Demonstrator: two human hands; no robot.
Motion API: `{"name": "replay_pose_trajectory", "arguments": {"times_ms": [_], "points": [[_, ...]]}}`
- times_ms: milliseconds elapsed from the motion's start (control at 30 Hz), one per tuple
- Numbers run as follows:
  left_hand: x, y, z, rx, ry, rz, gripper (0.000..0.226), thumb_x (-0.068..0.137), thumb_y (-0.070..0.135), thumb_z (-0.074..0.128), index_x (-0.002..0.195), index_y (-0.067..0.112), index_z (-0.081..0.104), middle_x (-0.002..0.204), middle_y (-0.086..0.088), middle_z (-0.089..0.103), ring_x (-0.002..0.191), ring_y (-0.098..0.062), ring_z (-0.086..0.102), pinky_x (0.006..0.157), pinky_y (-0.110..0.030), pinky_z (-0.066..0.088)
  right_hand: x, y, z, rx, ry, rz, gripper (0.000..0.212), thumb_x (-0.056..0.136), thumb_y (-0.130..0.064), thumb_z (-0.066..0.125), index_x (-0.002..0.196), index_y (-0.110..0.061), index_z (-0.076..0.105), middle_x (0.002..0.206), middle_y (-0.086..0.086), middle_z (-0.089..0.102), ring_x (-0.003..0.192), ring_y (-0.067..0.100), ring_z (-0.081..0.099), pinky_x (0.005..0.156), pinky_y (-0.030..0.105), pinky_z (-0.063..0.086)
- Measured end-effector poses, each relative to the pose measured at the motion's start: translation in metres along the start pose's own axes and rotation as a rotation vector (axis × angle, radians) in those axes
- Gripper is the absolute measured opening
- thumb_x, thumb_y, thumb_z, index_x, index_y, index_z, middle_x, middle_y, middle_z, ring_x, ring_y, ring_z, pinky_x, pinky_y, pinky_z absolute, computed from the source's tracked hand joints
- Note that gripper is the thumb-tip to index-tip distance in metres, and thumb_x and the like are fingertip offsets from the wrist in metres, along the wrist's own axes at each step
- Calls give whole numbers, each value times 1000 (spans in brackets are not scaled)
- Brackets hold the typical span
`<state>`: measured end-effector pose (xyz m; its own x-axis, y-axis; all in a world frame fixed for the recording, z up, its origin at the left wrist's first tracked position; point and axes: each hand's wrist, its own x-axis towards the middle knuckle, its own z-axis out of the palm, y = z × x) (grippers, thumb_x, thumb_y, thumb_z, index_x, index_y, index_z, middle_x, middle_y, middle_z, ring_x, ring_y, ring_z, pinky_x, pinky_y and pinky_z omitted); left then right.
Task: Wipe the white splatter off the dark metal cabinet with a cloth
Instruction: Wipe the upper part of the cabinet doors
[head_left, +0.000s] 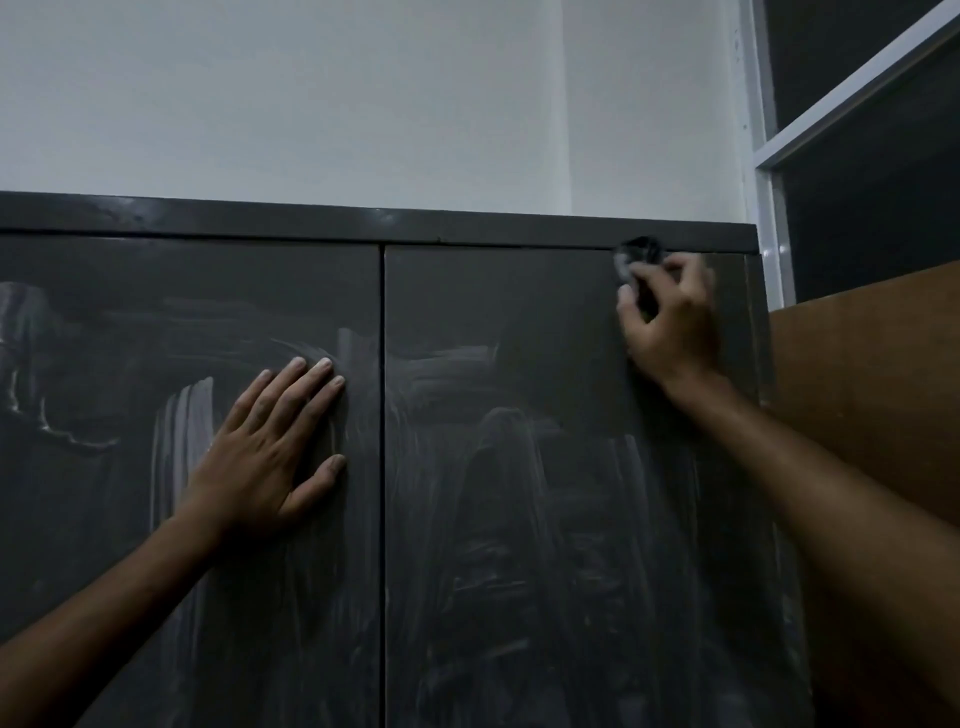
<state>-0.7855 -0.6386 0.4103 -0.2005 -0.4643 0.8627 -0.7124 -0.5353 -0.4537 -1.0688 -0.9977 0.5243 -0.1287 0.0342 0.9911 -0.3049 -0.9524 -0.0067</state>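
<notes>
The dark metal cabinet (519, 312) fills the lower view, its two doors meeting at a vertical seam. White smears (182, 431) streak both doors, heaviest on the left door and low on the right one. My left hand (270, 447) lies flat with fingers spread on the left door, close to the seam. My right hand (670, 322) is up at the top right corner of the right door, closed around a small dark bunched cloth (636, 257) pressed against the door's upper edge. Most of the cloth is hidden by my fingers.
A pale wall (363, 104) rises above the cabinet top. A brown wooden board (872, 389) stands right beside the cabinet. Above it is a white-framed dark window (857, 156).
</notes>
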Motion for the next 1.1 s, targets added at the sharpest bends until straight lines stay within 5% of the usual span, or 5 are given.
{"name": "replay_pose_trajectory", "arguments": {"times_ms": [333, 533, 700, 933, 1100], "points": [[-1, -2, 2, 9, -24, -7, 83, 99, 62, 35, 164, 10, 25, 173, -11, 16, 162, -27, 11, 130, -50, 12, 33, -43, 23, 22, 81, -33, 24, 94, -29, 58, 108, -15, 72, 114, 15, 58, 100, 37, 53, 83, 49, 52], [0, -1, 1, 12, -23, -12, 82, 99, 60, 37, 164, 11, 26, 173, -11, 18, 162, -26, 10, 131, -48, 11, 8, -53, 19, 48, -195, -917, 17, 91, -22, 64, 99, -12, 74, 114, 17, 66, 85, 32, 57, 75, 43, 49], [0, -1, 3, 19, -36, -19, 83, 99, 61, 37, 165, 12, 24, 174, -10, 16, 162, -26, 10, 130, -50, 13, 54, -74, 36, 62, 86, -133, 22, 88, -25, 59, 102, -16, 73, 110, 13, 62, 99, 37, 56, 83, 50, 51], [0, -2, 3, 25, -26, -11, 83, 99, 60, 38, 164, 10, 25, 173, -12, 17, 162, -26, 11, 131, -48, 11, -5, -90, 31, 106, -263, -987, 14, 84, -22, 67, 94, -14, 73, 111, 14, 67, 86, 31, 58, 75, 41, 48], [0, -1, 4, 16, -26, -14, 83, 99, 60, 38, 164, 11, 25, 173, -11, 17, 162, -26, 9, 132, -45, 7, 23, -101, 38, 105, 13, -221, 19, 87, -25, 62, 99, -16, 73, 108, 12, 61, 94, 35, 54, 80, 49, 49]]}}
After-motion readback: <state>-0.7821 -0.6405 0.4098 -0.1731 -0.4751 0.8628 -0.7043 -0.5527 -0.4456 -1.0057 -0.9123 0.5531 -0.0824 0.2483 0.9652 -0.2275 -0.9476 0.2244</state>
